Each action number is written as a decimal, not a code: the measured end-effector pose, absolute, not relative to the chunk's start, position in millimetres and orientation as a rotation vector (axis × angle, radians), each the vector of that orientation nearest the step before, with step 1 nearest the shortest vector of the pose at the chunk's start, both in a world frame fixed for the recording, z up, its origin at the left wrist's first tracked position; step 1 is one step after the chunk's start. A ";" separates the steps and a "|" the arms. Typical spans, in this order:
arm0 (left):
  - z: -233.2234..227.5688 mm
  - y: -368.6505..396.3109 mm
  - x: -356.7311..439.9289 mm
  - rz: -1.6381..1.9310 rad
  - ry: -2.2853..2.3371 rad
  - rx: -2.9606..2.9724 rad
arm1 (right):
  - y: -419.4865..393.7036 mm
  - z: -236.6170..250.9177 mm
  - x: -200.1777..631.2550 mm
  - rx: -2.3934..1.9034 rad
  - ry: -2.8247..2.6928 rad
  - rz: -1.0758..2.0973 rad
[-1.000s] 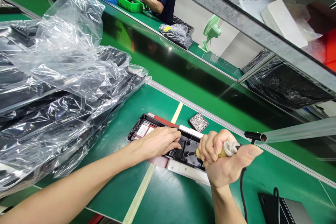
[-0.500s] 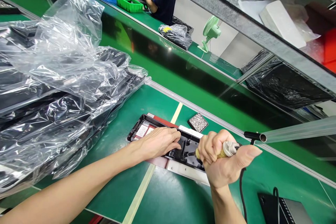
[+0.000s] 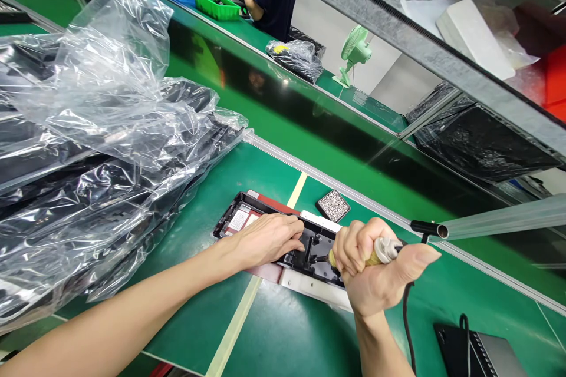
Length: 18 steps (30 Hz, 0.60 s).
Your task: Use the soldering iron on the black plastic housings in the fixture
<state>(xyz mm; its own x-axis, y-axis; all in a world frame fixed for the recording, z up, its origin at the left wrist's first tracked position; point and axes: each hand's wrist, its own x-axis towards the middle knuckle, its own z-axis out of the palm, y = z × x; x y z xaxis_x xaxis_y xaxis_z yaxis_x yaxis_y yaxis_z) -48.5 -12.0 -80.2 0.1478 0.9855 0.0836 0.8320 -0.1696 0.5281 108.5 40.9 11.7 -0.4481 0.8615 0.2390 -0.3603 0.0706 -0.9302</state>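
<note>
Key relation, tool tip to workpiece: the shallow black plastic rectangular housing (image 3: 324,243) lies L. of & below your R. hand (image 3: 375,283), its R. part over the white block w/ small holes (image 3: 305,285), long axis slanting upper L. to lower R. in view. Your L. hand (image 3: 272,238) is nearer, in contact, laid across the housing's mid-length, fingers side by side toward the far rim, thumb apart over the interior; whether they pinch anything can't be told. Your R. fingers are wrapped tightly round the yellow-handled, grey-collared tool (image 3: 385,249), thumb extended clear of the fist; the tool's dark shaft is directed down-L. into the ribbed interior betw. both hands. The small black tray of speckled bits (image 3: 333,206) sits just beyond, apart from both. Obscured: part of the housing (under L. hand), its R. end & the block's (behind R. fist), most of the handle (inside the grip). Shaft end is small & dark; it appears to meet the interior near a rib, contact unconfirmed.
</note>
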 end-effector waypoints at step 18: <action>-76.4 -12.0 -48.1 0.609 1.747 2.074 | 40.7 12.1 108.5 -0.555 -1.370 1.571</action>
